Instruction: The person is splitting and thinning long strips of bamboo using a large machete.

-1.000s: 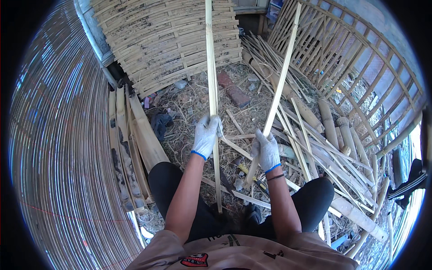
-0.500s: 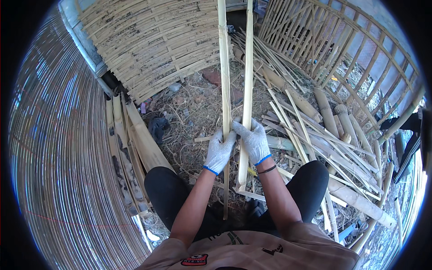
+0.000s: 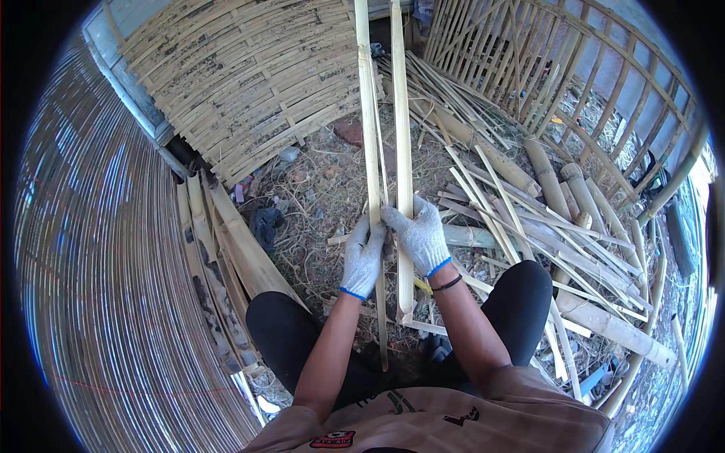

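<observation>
Two long pale bamboo strips stretch away from me, side by side, past the top of the view. My left hand [image 3: 363,260], in a white knit glove with a blue cuff, is closed around the left bamboo strip [image 3: 369,128]. My right hand [image 3: 419,235], gloved alike, grips the right bamboo strip [image 3: 402,128], its thumb reaching toward the left hand. Both hands almost touch between my knees. The lower end of the right strip bends sideways near the ground. A thin split piece shows beside the left strip; my fingers hide where it meets the strip.
Split bamboo slats [image 3: 540,226] lie heaped at the right, among thick bamboo poles [image 3: 545,177]. A woven bamboo panel [image 3: 249,75] stands at far left, a bamboo lattice fence [image 3: 551,60] at far right. Wide bamboo pieces [image 3: 242,226] lean near my left knee. A dense slat screen [image 3: 121,249] fills the left side.
The far ends of both strips have swung slightly left, and the right hand has shifted a little left with its strip. Dark-clothed legs at the right edge have mostly gone from view.
</observation>
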### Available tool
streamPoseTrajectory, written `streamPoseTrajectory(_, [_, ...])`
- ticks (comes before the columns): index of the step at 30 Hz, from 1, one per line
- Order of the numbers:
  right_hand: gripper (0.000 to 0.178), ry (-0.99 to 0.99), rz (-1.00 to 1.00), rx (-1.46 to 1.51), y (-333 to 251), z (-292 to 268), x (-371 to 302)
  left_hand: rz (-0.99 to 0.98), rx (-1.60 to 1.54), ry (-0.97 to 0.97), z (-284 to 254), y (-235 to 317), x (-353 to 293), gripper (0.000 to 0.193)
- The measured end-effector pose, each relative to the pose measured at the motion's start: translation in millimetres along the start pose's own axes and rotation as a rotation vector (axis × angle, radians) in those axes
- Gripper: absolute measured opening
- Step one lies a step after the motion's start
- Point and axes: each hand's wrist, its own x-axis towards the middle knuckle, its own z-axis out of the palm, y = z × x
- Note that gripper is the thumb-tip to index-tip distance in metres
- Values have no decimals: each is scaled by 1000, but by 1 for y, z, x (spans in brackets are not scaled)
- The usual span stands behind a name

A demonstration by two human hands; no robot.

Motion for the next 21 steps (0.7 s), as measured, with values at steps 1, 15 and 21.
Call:
streamPoseTrajectory(1, [19, -6, 36, 23, -1, -1, 0, 44, 18, 3, 0, -1, 1, 30])
streamPoseTrajectory(15, [22, -92, 12, 54, 4, -4, 6, -166, -240, 352, -46, -31, 32, 24])
streamPoseTrajectory(21, [29, -19, 29, -148, 12, -10, 11, -88, -241, 277, -25, -16, 18, 27])
